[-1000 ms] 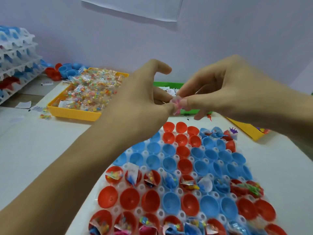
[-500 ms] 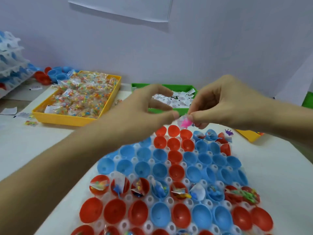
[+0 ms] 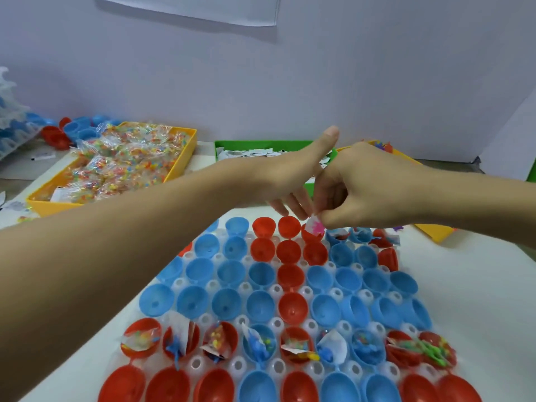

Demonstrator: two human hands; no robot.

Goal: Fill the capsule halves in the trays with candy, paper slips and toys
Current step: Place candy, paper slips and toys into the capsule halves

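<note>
Across the white table (image 3: 478, 285) lies the tray (image 3: 275, 291) of red and blue capsule halves, mostly bare, one near row filled. At its far edge the right hand (image 3: 368, 187) pinches a pink toy with a paper slip (image 3: 314, 226) just above a red half (image 3: 311, 235), apparently to drop it in. The left hand (image 3: 290, 175), fingers straight, thumb up, reaches alongside. Candy bin (image 3: 185, 152) and green slip bin (image 3: 229, 145) wait behind, unobstructed.

Both forearms cross above the clear plastic capsule tray (image 3: 359, 266), blocking its far rows. Near rows reachable from above. Bare white tabletop (image 3: 478, 285) right of tray is passable. Yellow candy bin (image 3: 185, 158) and green slip bin (image 3: 220, 149) crowd the far edge.
</note>
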